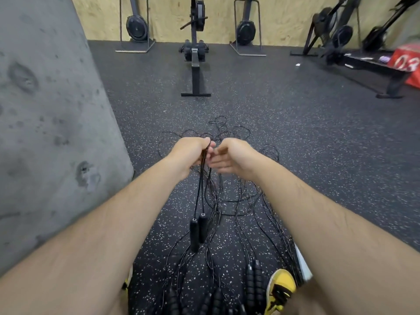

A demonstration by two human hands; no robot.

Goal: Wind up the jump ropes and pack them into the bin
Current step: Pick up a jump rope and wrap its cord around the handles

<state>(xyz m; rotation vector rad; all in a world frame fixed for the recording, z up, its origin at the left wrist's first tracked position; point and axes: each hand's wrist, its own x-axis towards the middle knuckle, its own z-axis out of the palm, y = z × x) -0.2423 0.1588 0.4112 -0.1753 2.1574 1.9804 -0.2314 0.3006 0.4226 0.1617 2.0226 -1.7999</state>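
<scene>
1. Left hand (189,153) gripping one black rope (201,178), fingers curled round it; two handles (198,230) dangling below.
2. Right hand (229,156) hovering just right, fingers loosely extended, holding nothing.
3. Tangled ropes (229,201) lying on floor (306,144); several handles (253,283) near, exact count unclear.

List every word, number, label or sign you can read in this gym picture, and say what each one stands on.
"03": large white digits, partly cut off by the frame edge, on the side of the red padded box at the far right.
Small white patches on the long black rowing machine rail beside that box: too small and blurred to read.
No legible text shows on the upright black rowing machines, the thin black jump ropes or the yellow shoe.
</scene>
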